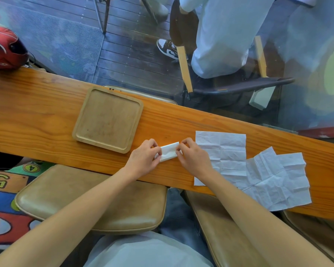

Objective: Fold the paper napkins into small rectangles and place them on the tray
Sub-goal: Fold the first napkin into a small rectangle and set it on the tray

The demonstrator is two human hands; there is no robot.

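A small folded white napkin lies on the wooden counter, just right of the tray's near corner. My left hand pinches its left end and my right hand pinches its right end. The square wooden tray sits to the left with nothing on it. Two unfolded creased napkins lie to the right: one flat napkin beside my right hand, and a second napkin overlapping the counter's near edge.
A red helmet rests at the counter's far left end. Tan cushioned stools stand below the near edge. Beyond a glass pane, a person in light trousers sits on a chair.
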